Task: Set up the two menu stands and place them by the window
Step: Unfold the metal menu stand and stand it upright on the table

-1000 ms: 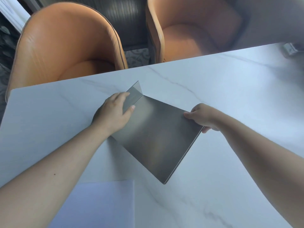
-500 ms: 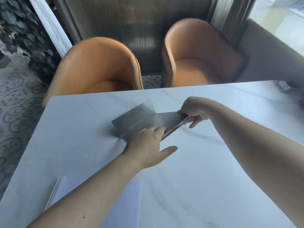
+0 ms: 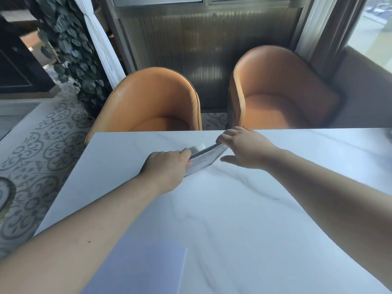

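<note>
1. Head view: a white marble table (image 3: 244, 209) fills the near and middle ground, with both bare forearms reaching across it toward the far edge.
2. A menu stand (image 3: 203, 159) sits tilted on the table near its far edge, roughly mid-width, between the two hands; its printed face is turned toward the camera, and a clear flap shows behind its top edge.
3. The left hand (image 3: 167, 168) is closed around the stand's left end, fingers curled over the top edge and knuckles facing the camera.
4. The right hand (image 3: 244, 148) is spread wide, palm down; its fingertips (image 3: 221, 139) touch the stand's far right corner, the thumb sticks out free below, and it grips nothing firmly.
5. A pale flat sheet (image 3: 144, 270) lies at the near edge of the table, partly under the left forearm.
6. Beyond the table stand two orange chairs, one on the left (image 3: 152, 102) and one on the right (image 3: 282, 90).
7. The window (image 3: 373, 28) is at the far right.
</note>
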